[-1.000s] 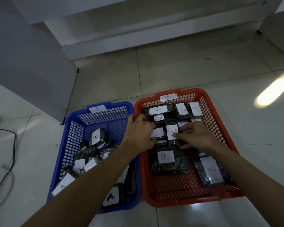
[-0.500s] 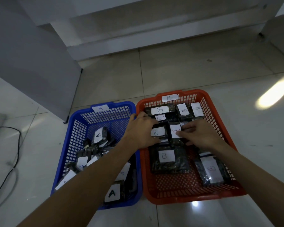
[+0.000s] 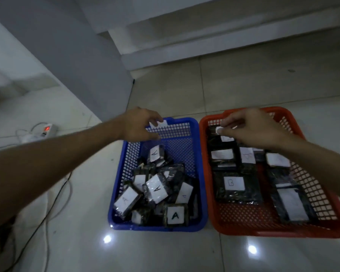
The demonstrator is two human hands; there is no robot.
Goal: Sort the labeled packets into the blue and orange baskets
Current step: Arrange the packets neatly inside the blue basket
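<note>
The blue basket (image 3: 155,228) holds several dark packets with white A labels, one of them at the front (image 3: 175,215). To its right, the orange basket (image 3: 243,231) holds dark packets with B labels, such as one in the middle (image 3: 234,184). My left hand (image 3: 140,124) hovers over the blue basket's far left corner, its fingers apart around the white A tag (image 3: 161,122) on the rim. My right hand (image 3: 253,130) is over the far end of the orange basket. Its fingertips are pinched at a small white label (image 3: 217,130); whether they hold it is unclear.
The baskets sit side by side on a glossy tiled floor. A power strip (image 3: 46,129) with a red light lies to the left, and its cables (image 3: 57,193) trail toward me. A grey panel (image 3: 86,65) and a raised step (image 3: 204,46) stand beyond the baskets.
Both hands have lifted off the packets in the orange basket. The left moved to the blue basket's far rim, the right to the orange basket's far end. The view shifted left.
</note>
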